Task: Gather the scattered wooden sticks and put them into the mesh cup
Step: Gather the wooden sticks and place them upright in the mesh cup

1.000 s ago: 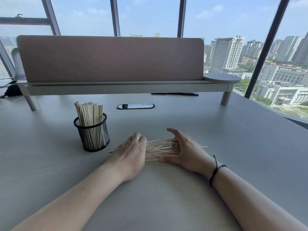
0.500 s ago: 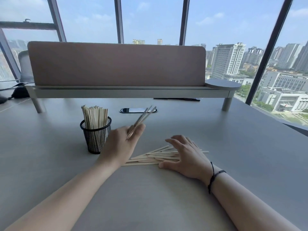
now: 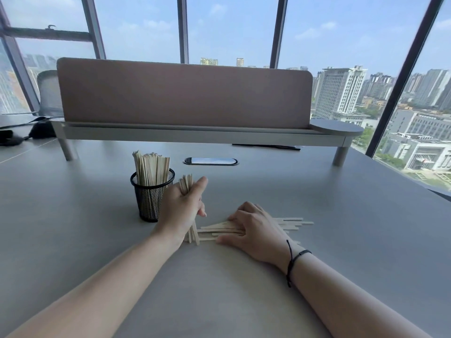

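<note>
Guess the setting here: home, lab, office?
Most likely a high-rise office. The grey desk has a padded divider screen on a raised shelf and a cable port, and floor-to-ceiling windows look out over city towers.

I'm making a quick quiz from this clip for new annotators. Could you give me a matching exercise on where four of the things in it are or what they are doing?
Things:
1. left hand
2. right hand
3. mesh cup
4. black cord

States:
A. stands upright on the table, filled with sticks
B. rests on the sticks lying flat on the table
C. tied round the right wrist
D. grips a bundle of sticks held upright, ends on the table

Pairs: 1-D, 2-B, 3-A, 4-C
</note>
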Available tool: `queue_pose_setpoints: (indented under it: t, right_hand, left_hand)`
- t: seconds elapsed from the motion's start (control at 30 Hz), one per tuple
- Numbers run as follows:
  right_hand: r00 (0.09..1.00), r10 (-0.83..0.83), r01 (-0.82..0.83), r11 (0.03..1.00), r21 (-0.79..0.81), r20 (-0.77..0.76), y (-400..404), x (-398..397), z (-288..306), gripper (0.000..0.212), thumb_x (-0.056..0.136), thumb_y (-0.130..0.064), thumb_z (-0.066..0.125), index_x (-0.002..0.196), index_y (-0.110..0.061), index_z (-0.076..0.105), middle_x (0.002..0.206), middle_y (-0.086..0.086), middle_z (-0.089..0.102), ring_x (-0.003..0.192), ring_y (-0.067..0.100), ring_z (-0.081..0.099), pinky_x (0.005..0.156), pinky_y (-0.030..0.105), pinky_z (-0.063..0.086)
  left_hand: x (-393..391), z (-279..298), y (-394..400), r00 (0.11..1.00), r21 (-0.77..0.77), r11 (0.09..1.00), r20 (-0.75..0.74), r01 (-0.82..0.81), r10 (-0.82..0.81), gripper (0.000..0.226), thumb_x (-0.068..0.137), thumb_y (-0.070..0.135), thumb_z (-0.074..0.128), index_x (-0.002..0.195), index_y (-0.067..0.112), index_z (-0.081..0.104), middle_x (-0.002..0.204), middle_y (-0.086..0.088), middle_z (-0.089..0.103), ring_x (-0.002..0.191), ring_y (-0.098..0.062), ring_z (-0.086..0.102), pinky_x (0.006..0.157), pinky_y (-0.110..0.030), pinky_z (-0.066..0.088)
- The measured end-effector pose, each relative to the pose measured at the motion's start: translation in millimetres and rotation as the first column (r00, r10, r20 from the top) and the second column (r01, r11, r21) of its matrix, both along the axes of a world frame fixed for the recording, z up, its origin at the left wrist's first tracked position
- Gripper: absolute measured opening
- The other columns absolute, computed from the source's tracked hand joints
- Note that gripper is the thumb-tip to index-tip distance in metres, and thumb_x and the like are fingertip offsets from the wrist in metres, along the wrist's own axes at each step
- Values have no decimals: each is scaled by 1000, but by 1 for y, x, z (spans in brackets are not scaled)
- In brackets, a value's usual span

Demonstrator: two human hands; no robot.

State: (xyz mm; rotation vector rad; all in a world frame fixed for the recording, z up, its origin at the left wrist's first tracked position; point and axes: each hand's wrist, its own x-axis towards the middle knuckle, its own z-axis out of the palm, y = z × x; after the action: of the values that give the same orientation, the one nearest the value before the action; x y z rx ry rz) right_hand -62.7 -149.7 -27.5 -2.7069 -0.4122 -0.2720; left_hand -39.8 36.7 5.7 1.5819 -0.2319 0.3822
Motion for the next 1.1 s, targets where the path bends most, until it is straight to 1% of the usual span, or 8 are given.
queue_pose_setpoints:
  t: [0.1, 0.2, 0.33, 0.4, 0.5, 0.7, 0.83, 1.1]
  right_hand:
    - [1000, 2, -3, 999, 38, 9, 0, 8, -3, 65, 67, -82, 59, 101, -27, 65, 103, -8, 53, 104, 15, 50, 91, 29, 43]
    - [1000, -4, 4, 1000, 31, 10, 1, 15, -3, 65, 63, -83, 57, 94, -26, 59, 97, -9, 51, 98, 15, 49, 91, 32, 43]
    - [1000, -9, 8, 998, -70, -7, 2, 18, 2, 70, 62, -89, 50, 94, -27, 53, 98, -10, 48, 92, 11, 40, 90, 30, 35]
    - [1000, -9, 9, 995, -95, -9, 2, 18, 3, 70, 65, -89, 52, 96, -27, 53, 100, -9, 50, 93, 12, 42, 90, 30, 35]
    - [1000, -13, 11, 993, -118, -10, 2, 19, 3, 71, 65, -92, 50, 95, -28, 51, 99, -10, 52, 95, 14, 47, 89, 30, 38]
    - [996, -14, 31, 981, -189, 89, 2, 17, 1, 67, 70, -92, 43, 76, -25, 44, 78, -12, 52, 78, 17, 51, 68, 35, 44]
    - [994, -25, 47, 977, -207, 108, 2, 14, 3, 72, 72, -90, 42, 70, -18, 44, 71, -6, 51, 69, 20, 50, 63, 37, 45]
    - [987, -37, 72, 972, -222, 156, 1, 11, 3, 79, 71, -93, 27, 66, -16, 42, 66, -3, 54, 68, 26, 54, 57, 36, 41]
  left_hand:
    - [-2, 0, -1, 999, -7, 999, 10, 34, -34, 63, 99, 23, 59, 39, 21, 42, 35, 7, 35, 42, -25, 44, 58, -41, 48]
    - [-4, -1, -3, 996, -33, 996, 10, 85, -84, 61, 101, 26, 57, 42, 22, 42, 37, 5, 35, 36, -22, 37, 50, -35, 39]
    - [-6, 4, -3, 997, -141, 987, 16, 83, -82, 59, 102, 25, 55, 48, 18, 34, 41, 5, 28, 34, -15, 25, 45, -25, 24]
    - [-6, 7, 0, 998, -187, 980, 11, 69, -68, 59, 103, 28, 52, 48, 21, 33, 42, 7, 25, 35, -12, 20, 44, -19, 20]
    - [-7, 12, 2, 999, -262, 964, -12, 34, -39, 57, 105, 29, 49, 51, 21, 33, 42, 10, 24, 36, -9, 17, 41, -16, 19]
    - [-5, 16, 6, 1000, -335, 942, -22, -3, -5, 54, 104, 29, 49, 55, 18, 29, 42, 8, 22, 37, -10, 14, 43, -17, 15]
    - [-4, 12, 8, 1000, -328, 945, -26, -20, 12, 54, 104, 31, 50, 56, 17, 30, 42, 6, 24, 37, -11, 16, 43, -18, 16]
    - [-4, 2, 4, 1000, -238, 971, -21, 17, -23, 54, 105, 31, 48, 56, 16, 32, 45, 6, 26, 38, -11, 18, 42, -18, 18]
